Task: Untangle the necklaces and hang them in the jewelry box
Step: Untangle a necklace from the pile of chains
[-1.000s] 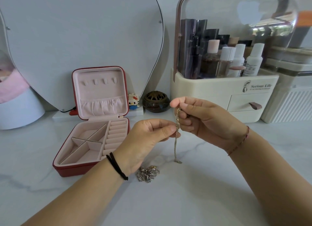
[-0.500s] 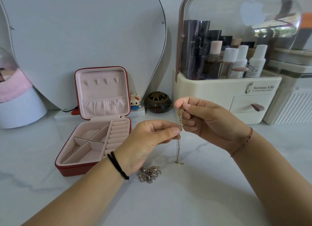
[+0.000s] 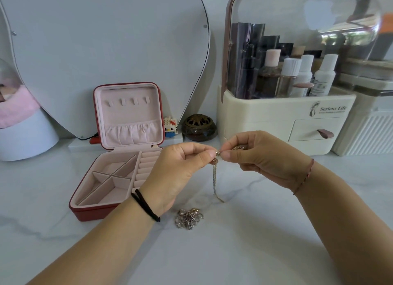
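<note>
Both hands (image 3: 217,157) raised above table, fingertips pinching gold necklace (image 3: 215,178)

Marble tabletop (image 3: 234,252). Heart-shaped mirror (image 3: 110,50) at 11 o'clock. Cream cosmetics organiser (image 3: 265,114), holding bottles (image 3: 293,76), at 1 o'clock. Brown pierced-lid pot (image 3: 199,127) beside block figurine (image 3: 170,126), 12 o'clock. Ribbed white case (image 3: 370,133), 2 o'clock.

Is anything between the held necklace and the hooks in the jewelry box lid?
Nothing visible. The left hand and right hand pinch the gold necklace beside the open jewelry box, whose lid hooks are bare.
</note>
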{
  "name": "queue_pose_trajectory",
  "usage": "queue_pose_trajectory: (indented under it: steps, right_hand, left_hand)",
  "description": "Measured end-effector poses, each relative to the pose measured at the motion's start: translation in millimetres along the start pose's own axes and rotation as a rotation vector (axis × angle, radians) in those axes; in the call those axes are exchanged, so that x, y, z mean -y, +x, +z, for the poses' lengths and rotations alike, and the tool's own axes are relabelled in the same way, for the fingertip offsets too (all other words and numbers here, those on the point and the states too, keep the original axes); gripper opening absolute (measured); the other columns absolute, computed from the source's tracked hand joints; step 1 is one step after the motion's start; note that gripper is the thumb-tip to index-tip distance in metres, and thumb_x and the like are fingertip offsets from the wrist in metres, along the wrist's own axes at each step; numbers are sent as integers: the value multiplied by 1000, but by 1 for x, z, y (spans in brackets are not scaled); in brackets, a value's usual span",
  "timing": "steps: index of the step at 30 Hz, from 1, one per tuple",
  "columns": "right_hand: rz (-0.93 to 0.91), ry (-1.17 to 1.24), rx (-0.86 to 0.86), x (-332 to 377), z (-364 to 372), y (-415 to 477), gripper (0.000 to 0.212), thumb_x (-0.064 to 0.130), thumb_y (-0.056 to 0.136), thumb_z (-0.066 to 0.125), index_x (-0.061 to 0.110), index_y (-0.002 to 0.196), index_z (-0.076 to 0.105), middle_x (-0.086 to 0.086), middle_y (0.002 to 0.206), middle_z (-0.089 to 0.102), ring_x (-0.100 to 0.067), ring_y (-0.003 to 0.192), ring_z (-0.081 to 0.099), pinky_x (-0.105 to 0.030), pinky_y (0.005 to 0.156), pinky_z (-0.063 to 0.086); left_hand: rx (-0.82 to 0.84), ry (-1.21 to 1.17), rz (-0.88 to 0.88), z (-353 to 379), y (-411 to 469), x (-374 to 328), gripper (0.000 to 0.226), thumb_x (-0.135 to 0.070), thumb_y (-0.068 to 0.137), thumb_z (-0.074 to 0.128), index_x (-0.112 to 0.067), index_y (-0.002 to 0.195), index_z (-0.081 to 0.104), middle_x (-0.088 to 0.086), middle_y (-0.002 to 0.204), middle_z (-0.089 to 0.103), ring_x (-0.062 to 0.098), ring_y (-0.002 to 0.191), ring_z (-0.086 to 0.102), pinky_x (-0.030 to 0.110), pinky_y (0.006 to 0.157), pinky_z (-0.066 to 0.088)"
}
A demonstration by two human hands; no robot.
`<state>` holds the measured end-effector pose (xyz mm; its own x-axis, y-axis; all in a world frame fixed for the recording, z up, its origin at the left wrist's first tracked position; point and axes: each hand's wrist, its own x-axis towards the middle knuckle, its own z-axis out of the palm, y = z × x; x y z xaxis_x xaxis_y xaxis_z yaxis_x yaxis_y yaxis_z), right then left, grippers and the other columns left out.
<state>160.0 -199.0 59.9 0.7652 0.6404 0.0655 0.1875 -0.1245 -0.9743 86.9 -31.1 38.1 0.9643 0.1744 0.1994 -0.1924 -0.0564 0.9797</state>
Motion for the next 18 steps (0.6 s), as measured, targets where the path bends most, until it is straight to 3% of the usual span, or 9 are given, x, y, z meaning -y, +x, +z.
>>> queue_pose_trajectory:
  steps: [9, 15, 18]
  right_hand:
    - [-9, -13, 8, 2, 6, -2, 13, 16, 89, 60, 12, 78, 66, 0, 58, 30, -9, 50, 26, -16, 47, 28]
    - [4, 9, 4, 6, 4, -3, 18, 29, 71, 67, 12, 77, 67, -2, 58, 26, -10, 50, 22, -20, 47, 22]
    - [14, -1, 9, 6, 4, -4, 16, 26, 75, 67, 10, 76, 65, -2, 57, 27, -9, 49, 23, -18, 46, 23]
  left_hand:
    - [21, 64, -31, 0, 1, 3, 7, -8, 80, 68, -11, 84, 73, 1, 74, 74, 3, 73, 66, 12, 74, 49]
    - [45, 24, -61, 1, 2, 3, 8, -8, 74, 72, -10, 82, 71, 1, 73, 73, 6, 73, 67, 13, 72, 50]
    - [65, 10, -56, 0, 1, 3, 9, -10, 75, 71, -8, 84, 70, 2, 74, 72, 6, 73, 66, 14, 72, 49]
